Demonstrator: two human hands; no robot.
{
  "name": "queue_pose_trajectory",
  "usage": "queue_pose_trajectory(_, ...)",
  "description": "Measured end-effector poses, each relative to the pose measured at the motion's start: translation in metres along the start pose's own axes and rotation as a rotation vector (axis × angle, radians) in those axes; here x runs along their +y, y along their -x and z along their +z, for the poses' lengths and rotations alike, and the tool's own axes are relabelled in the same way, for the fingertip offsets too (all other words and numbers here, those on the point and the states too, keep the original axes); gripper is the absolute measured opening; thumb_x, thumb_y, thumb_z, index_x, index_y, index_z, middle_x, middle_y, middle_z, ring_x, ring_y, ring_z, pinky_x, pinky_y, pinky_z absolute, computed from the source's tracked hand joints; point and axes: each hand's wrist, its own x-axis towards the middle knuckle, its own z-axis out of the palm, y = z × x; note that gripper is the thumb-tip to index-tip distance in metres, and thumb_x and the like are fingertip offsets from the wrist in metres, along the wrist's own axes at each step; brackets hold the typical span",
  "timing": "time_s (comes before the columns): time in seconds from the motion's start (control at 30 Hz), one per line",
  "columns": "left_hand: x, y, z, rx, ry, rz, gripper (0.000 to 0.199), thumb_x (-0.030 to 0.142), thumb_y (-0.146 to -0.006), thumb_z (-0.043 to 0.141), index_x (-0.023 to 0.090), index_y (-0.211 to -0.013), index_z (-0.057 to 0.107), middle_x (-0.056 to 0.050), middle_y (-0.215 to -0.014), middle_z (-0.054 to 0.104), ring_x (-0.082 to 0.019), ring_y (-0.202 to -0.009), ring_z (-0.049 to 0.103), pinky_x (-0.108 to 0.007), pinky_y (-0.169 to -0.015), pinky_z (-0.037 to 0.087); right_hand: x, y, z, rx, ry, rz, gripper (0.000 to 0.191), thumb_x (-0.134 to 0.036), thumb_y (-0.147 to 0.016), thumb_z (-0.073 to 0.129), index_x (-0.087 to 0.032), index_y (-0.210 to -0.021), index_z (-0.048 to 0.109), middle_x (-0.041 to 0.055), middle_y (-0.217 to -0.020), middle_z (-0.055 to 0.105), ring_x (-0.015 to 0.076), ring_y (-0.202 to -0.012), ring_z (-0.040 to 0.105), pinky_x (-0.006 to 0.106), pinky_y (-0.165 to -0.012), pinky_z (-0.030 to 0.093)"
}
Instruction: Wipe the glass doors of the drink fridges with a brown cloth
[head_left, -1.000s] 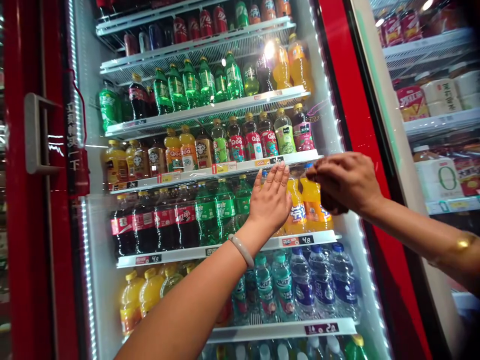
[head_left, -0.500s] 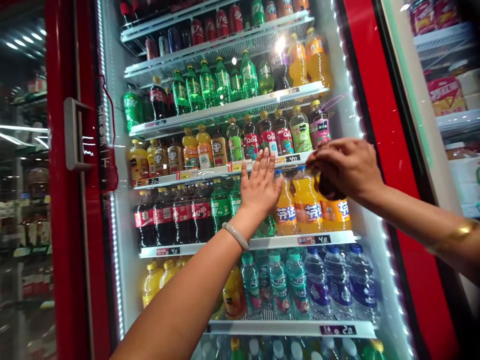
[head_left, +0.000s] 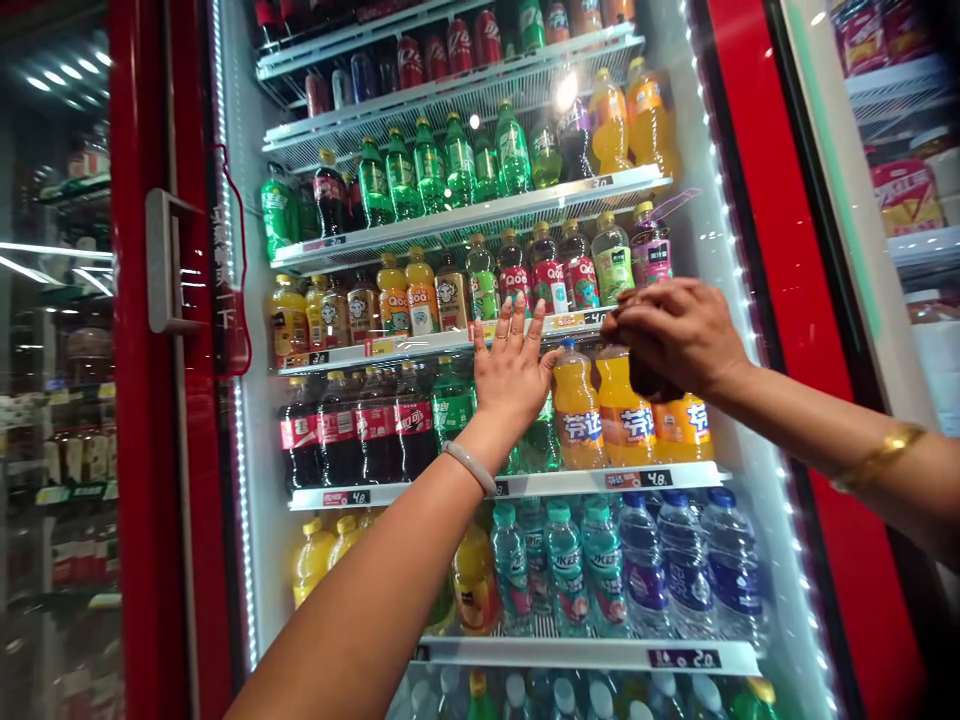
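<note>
My left hand (head_left: 514, 370) is open, its fingers spread upward over the glass cooler door, in front of the juice shelf edge (head_left: 405, 345). A grey bangle circles its wrist. To its right, my right hand (head_left: 679, 335) is closed around a dark cloth-like thing (head_left: 651, 375), mostly hidden by the fingers. A gold bangle (head_left: 877, 460) sits on that forearm. Behind the hands stand orange soda bottles (head_left: 577, 410), green soda bottles (head_left: 450, 390) and several Qoo juice bottles (head_left: 547, 270).
Dark cola bottles (head_left: 375, 430) stand at the left of the shelf. Lower down are teal-capped bottles (head_left: 568, 565) and water bottles (head_left: 686, 560). A white door handle (head_left: 166, 262) is on the left red frame (head_left: 139, 420). Another cooler shelf (head_left: 926, 245) appears at the right.
The cooler and its bottles have shifted slightly right in view. Both hands keep nearly the same pose, and the right hand sits slightly further left.
</note>
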Motion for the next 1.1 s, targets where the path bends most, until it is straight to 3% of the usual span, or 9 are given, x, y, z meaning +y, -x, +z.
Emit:
queue_pose_trajectory(0.1,-0.002,-0.005,-0.002,0.005,-0.021,-0.061,0.066,0.048,-0.105,0.028,0.031,-0.166,0.011,0.000,-0.175,0.011,-0.020,-0.164,0.004,-0.054,-0.134,-0.004,-0.024,-0.040,0.020,0.147,0.073,0.241,0.029,-0.048,-0.095,0.056,-0.027,-0.102,0.074,0.0105,-0.121,0.068,0.0342,-0.118,0.052,0.053,-0.095,0.039)
queue_pose_trajectory(0.17,-0.006,-0.005,-0.004,0.009,-0.058,-0.053,0.064,0.044,-0.106,0.027,0.030,-0.166,0.012,0.000,-0.176,0.009,-0.021,-0.164,0.004,-0.055,-0.134,-0.001,-0.055,-0.051,0.032,0.150,0.072,0.238,0.024,-0.043,-0.096,0.055,-0.028,-0.104,0.072,0.0098,-0.123,0.067,0.0347,-0.122,0.049,0.056,-0.098,0.038)
queue_pose_trajectory(0.3,-0.020,0.007,-0.010,0.014,-0.119,0.006,0.062,0.034,-0.106,0.028,0.032,-0.166,0.013,0.003,-0.175,0.009,-0.021,-0.164,0.004,-0.058,-0.135,0.003,-0.088,-0.016,0.030,0.034,0.040,-0.154,0.018,-0.032,-0.096,0.058,-0.033,-0.110,0.068,0.0019,-0.127,0.069,0.0269,-0.128,0.049,0.050,-0.109,0.036)
queue_pose_trajectory(0.43,-0.032,0.018,-0.010,0.015,-0.106,0.021,0.061,0.036,-0.106,0.030,0.032,-0.165,0.017,0.003,-0.175,0.013,-0.019,-0.163,0.003,-0.059,-0.134,0.003,-0.054,0.015,0.011,-0.082,0.003,-0.432,0.017,-0.032,-0.094,0.063,-0.036,-0.109,0.068,-0.0037,-0.127,0.070,0.0219,-0.130,0.052,0.045,-0.113,0.036)
queue_pose_trajectory(0.53,-0.032,0.020,-0.007,0.034,-0.097,0.010,0.060,0.036,-0.106,0.029,0.032,-0.165,0.018,0.003,-0.175,0.010,-0.020,-0.163,0.001,-0.060,-0.134,0.003,-0.042,-0.010,0.017,0.018,0.054,-0.157,0.015,-0.040,-0.095,0.060,-0.031,-0.101,0.070,0.0034,-0.121,0.071,0.0284,-0.124,0.054,0.051,-0.105,0.038)
queue_pose_trajectory(0.67,-0.036,0.019,-0.007,0.043,-0.071,-0.002,0.062,0.035,-0.106,0.029,0.028,-0.166,0.015,-0.001,-0.174,0.012,-0.022,-0.163,0.008,-0.061,-0.134,0.005,-0.092,-0.054,0.048,0.158,0.093,0.135,0.023,-0.043,-0.097,0.054,-0.027,-0.102,0.070,0.0103,-0.119,0.069,0.0343,-0.118,0.052,0.055,-0.095,0.039)
queue_pose_trajectory(0.8,-0.059,0.024,-0.019,0.026,-0.114,-0.018,0.063,0.032,-0.106,0.028,0.022,-0.167,0.014,-0.004,-0.174,0.014,-0.022,-0.163,0.012,-0.058,-0.134,0.008,-0.130,-0.039,0.052,0.088,0.053,-0.201,0.016,-0.036,-0.097,0.059,-0.029,-0.108,0.069,0.0040,-0.123,0.071,0.0270,-0.122,0.052,0.049,-0.103,0.038)
queue_pose_trajectory(0.93,-0.078,0.033,-0.026,-0.004,-0.156,0.014,0.062,0.032,-0.106,0.027,0.025,-0.166,0.015,-0.001,-0.174,0.018,-0.020,-0.163,0.012,-0.058,-0.134,0.008,-0.098,-0.015,0.035,0.002,0.022,-0.516,0.013,-0.035,-0.096,0.062,-0.031,-0.107,0.067,-0.0017,-0.124,0.071,0.0228,-0.125,0.052,0.043,-0.107,0.038)
queue_pose_trajectory(1.1,-0.075,0.033,-0.023,0.006,-0.151,-0.015,0.064,0.032,-0.106,0.027,0.024,-0.167,0.011,-0.002,-0.174,0.015,-0.022,-0.163,0.009,-0.061,-0.134,0.005,-0.106,-0.055,0.054,0.132,0.067,-0.037,0.020,-0.044,-0.098,0.056,-0.029,-0.100,0.070,0.0061,-0.117,0.071,0.0305,-0.117,0.052,0.051,-0.096,0.039)
